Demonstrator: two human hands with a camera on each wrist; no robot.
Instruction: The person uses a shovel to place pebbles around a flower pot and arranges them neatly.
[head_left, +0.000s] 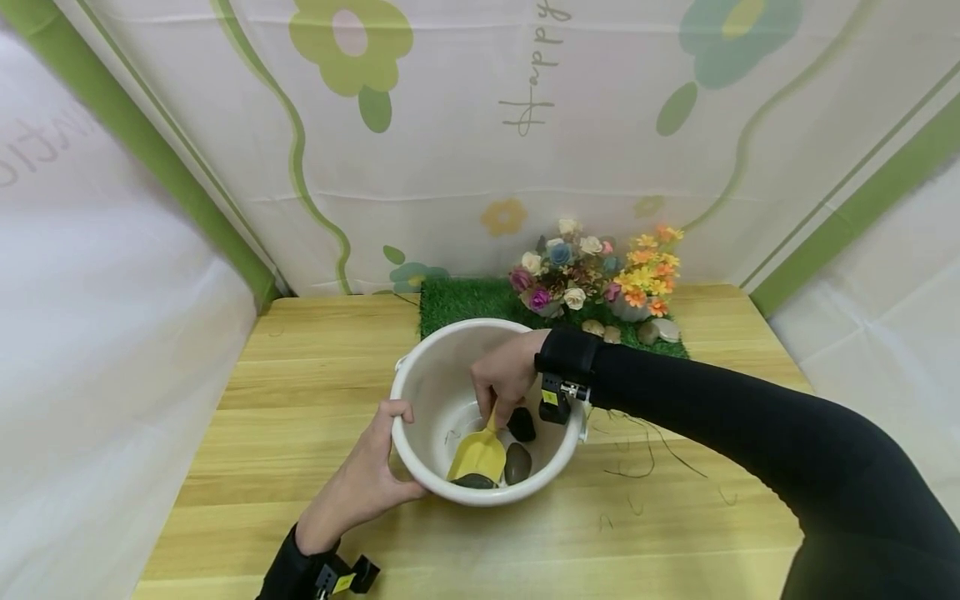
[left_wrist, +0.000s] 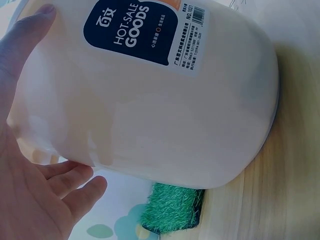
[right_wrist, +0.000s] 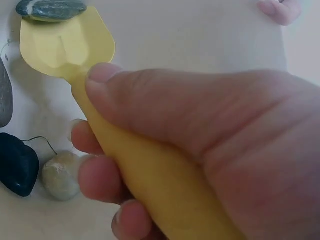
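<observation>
A white plastic bucket [head_left: 431,371] stands on the wooden table, a dark label on its outside in the left wrist view. My left hand [head_left: 382,467] grips its near-left rim, fingers over the edge and thumb along the outer wall. Inside the bucket, my right hand [head_left: 506,375] holds a yellow toy shovel [head_left: 480,454] by its handle. The blade's front edge meets a dark green stone [right_wrist: 50,9]; whether it is under the stone I cannot tell. Beside the blade lie a grey-brown stone [head_left: 517,463], a black stone [head_left: 521,425] and a beige stone [right_wrist: 61,175].
Behind the bucket lies a green artificial grass mat [head_left: 465,300] bearing mixed artificial flowers [head_left: 566,271], yellow-orange flowers [head_left: 651,271] and several pale stones [head_left: 666,330]. Thin dark strands [head_left: 637,473] are scattered on the table [head_left: 300,400] at right. Printed white cloth [head_left: 450,158] hangs around.
</observation>
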